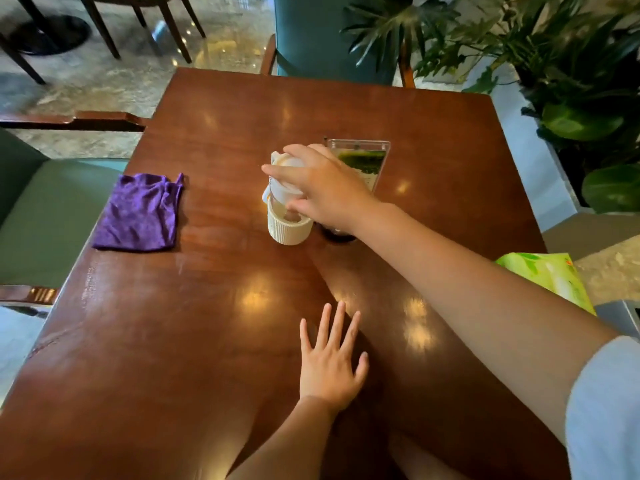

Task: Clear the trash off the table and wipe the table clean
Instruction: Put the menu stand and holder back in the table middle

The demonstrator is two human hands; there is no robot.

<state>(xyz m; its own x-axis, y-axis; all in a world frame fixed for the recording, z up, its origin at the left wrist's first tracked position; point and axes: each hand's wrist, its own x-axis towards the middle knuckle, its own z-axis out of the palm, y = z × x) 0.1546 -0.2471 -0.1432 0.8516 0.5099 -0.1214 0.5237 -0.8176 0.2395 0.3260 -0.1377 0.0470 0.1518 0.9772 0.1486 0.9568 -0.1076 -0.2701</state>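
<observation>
While the cup [289, 216] is standing mid-table [214, 306], the right hand [322, 188] is gripping its white lid from above. The left hand [329, 362] is lying open and flat nearer the person. The purple cloth [138, 213] is lying well left of the cup.

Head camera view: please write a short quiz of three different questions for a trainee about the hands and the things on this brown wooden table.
1. True or false: the right hand grips the white lidded cup with a ribbed cream sleeve.
2. Which lies flat on the brown wooden table? A. left hand B. right hand
3. What colour is the folded cloth at the table's left edge?

Key: 1 true; 2 A; 3 purple.
</observation>
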